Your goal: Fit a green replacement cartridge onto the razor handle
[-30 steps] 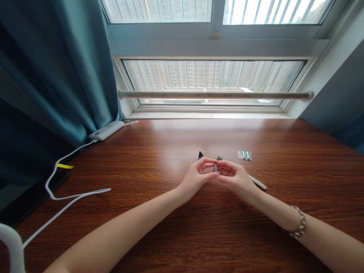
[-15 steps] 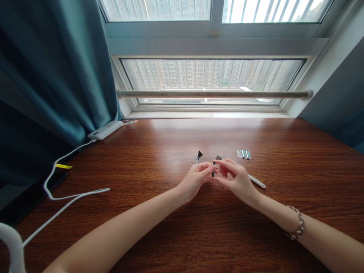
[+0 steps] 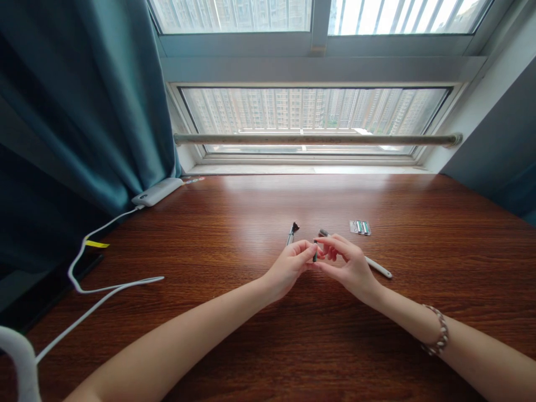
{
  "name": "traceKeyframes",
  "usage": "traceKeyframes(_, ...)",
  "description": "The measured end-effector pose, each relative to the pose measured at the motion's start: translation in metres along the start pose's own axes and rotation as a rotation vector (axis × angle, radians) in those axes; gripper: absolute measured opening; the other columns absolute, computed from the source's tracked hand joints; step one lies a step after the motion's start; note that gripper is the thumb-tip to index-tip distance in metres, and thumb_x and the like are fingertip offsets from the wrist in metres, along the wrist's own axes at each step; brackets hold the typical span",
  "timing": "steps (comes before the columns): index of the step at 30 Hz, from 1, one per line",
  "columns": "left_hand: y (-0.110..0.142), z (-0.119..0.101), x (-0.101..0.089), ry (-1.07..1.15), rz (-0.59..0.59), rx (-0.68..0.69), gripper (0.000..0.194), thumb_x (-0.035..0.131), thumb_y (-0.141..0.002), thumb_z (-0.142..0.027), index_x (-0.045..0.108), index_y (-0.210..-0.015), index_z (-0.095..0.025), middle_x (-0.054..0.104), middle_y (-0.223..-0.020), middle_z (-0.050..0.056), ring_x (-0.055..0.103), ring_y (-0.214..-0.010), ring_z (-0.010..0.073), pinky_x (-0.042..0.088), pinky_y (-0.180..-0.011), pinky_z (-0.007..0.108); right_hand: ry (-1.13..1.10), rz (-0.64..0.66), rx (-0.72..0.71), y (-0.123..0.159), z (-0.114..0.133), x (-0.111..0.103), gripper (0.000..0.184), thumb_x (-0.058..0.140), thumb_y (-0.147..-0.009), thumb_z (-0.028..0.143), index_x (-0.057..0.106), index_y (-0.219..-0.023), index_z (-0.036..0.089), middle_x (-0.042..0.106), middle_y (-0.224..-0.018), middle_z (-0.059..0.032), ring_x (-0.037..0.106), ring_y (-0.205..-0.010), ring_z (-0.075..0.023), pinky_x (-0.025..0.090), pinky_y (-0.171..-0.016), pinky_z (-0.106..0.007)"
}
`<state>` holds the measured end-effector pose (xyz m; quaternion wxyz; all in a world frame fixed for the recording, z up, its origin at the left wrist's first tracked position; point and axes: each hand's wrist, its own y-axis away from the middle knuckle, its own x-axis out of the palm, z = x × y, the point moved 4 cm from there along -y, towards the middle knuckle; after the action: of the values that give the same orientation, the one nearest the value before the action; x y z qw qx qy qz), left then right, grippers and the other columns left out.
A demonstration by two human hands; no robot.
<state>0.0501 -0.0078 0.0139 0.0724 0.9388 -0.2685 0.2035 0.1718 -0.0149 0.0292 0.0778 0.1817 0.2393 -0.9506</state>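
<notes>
A small dark razor cartridge (image 3: 315,252) is held upright between my two hands above the table. My left hand (image 3: 290,267) pinches it from the left between thumb and fingers. My right hand (image 3: 344,262) grips its upper and lower ends with forefinger and thumb. Just beyond my left hand lies a razor handle (image 3: 290,234) with a dark end, its near part hidden by the fingers. Under my right hand rests a white-handled tool (image 3: 380,268); its metallic-looking head (image 3: 322,232) shows past the fingertips, and the middle is covered.
A clear pack of razor cartridges (image 3: 360,227) lies beyond my right hand on the brown wooden table (image 3: 251,335). At the left are a white power bank (image 3: 157,192), a white cable (image 3: 100,291) and a yellow strip (image 3: 97,244). A window bar (image 3: 318,139) runs behind.
The cartridge has turned slightly in my fingers, showing less green. Both hands stay in nearly the same place, and the view has shifted a little.
</notes>
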Motion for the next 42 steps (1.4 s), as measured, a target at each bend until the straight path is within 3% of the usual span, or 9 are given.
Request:
traceKeyframes(3,-0.003,-0.005,-0.009,-0.202,-0.088,0.054,0.030,0.047,-0.080,-0.041,0.056,-0.078,-0.013,0.057,-0.079,0.005,0.053,-0.076,0.0141,0.039,-0.074,0.027,-0.039,-0.024,0.062,-0.002,-0.002,-0.002,0.034,0.068,-0.067,0.031,0.060,-0.099,0.021,0.049,-0.073,-0.0008,0.046,-0.065,-0.0129,0.040,-0.060,-0.027)
traceKeyframes(9,-0.007,-0.030,-0.053,-1.076,-0.612,0.207,0.025,0.051,-0.075,-0.041,0.051,-0.083,-0.017,0.054,-0.082,0.005,0.051,-0.074,0.0174,0.037,-0.068,0.030,-0.231,-0.087,0.309,-0.002,-0.024,-0.002,0.037,0.068,-0.066,0.035,0.059,-0.097,0.019,0.050,-0.072,-0.0004,0.046,-0.064,-0.0124,0.038,-0.059,-0.026)
traceKeyframes(12,-0.010,-0.028,-0.059,-1.500,-0.571,0.151,0.024,0.051,-0.074,-0.039,0.050,-0.084,-0.018,0.054,-0.087,0.007,0.051,-0.079,0.0211,0.036,-0.066,0.031,-0.264,-0.064,0.316,-0.001,-0.027,0.000,0.036,0.069,-0.065,0.035,0.060,-0.096,0.019,0.050,-0.071,0.0002,0.046,-0.064,-0.0118,0.038,-0.060,-0.026)
traceKeyframes(15,-0.011,-0.021,-0.061,-1.654,-0.495,0.063,0.017,0.048,-0.075,-0.035,0.048,-0.074,-0.018,0.054,-0.078,0.007,0.052,-0.075,0.0218,0.035,-0.062,0.031,-0.318,-0.041,0.322,-0.001,-0.025,0.001,0.035,0.069,-0.064,0.034,0.061,-0.095,0.019,0.050,-0.070,0.0005,0.045,-0.063,-0.0114,0.037,-0.059,-0.025)
traceKeyframes(19,-0.010,-0.021,-0.058,-1.460,-0.513,0.065,0.015,0.047,-0.074,-0.032,0.041,-0.069,-0.020,0.051,-0.065,0.003,0.051,-0.063,0.0186,0.034,-0.057,0.029,-0.470,-0.104,0.408,-0.002,-0.029,0.000,0.035,0.070,-0.062,0.033,0.063,-0.093,0.018,0.053,-0.069,0.0006,0.044,-0.060,-0.0098,0.035,-0.057,-0.024)
traceKeyframes(24,-0.007,-0.010,-0.033,-0.654,-0.207,0.081,0.018,0.046,-0.077,-0.029,0.029,-0.079,-0.022,0.048,-0.060,-0.006,0.046,-0.042,0.0098,0.033,-0.043,0.022,-0.769,-0.202,0.538,-0.005,-0.039,-0.001,0.032,0.071,-0.062,0.029,0.064,-0.092,0.019,0.059,-0.084,-0.0021,0.047,-0.062,-0.0083,0.037,-0.058,-0.022)
traceKeyframes(27,-0.002,-0.009,-0.017,-0.376,-0.109,0.107,0.025,0.049,-0.078,-0.031,0.026,-0.083,-0.023,0.052,-0.068,-0.006,0.038,-0.038,0.0044,0.027,-0.038,0.018,-0.864,-0.214,0.538,-0.008,-0.041,-0.002,0.030,0.070,-0.063,0.027,0.064,-0.091,0.021,0.060,-0.088,-0.0024,0.052,-0.069,-0.0102,0.039,-0.061,-0.023)
traceKeyframes(35,0.000,-0.018,-0.006,-0.264,-0.014,0.103,0.031,0.042,-0.082,-0.045,0.047,-0.093,-0.017,0.036,-0.049,-0.007,0.029,-0.038,0.0041,0.019,-0.038,0.018,-0.955,-0.064,0.499,-0.011,-0.032,-0.003,0.026,0.066,-0.066,0.027,0.064,-0.091,0.025,0.063,-0.094,-0.0017,0.057,-0.085,-0.0147,0.041,-0.075,-0.027)
traceKeyframes(42,0.003,-0.011,0.001,-0.076,0.134,0.044,0.024,0.048,-0.080,-0.041,0.042,-0.088,-0.019,0.052,-0.066,-0.001,0.042,-0.041,0.0059,0.027,-0.038,0.019,-1.048,0.088,0.448,-0.010,-0.025,-0.001,0.026,0.064,-0.067,0.028,0.065,-0.093,0.025,0.065,-0.090,-0.0024,0.057,-0.084,-0.0150,0.041,-0.081,-0.030)
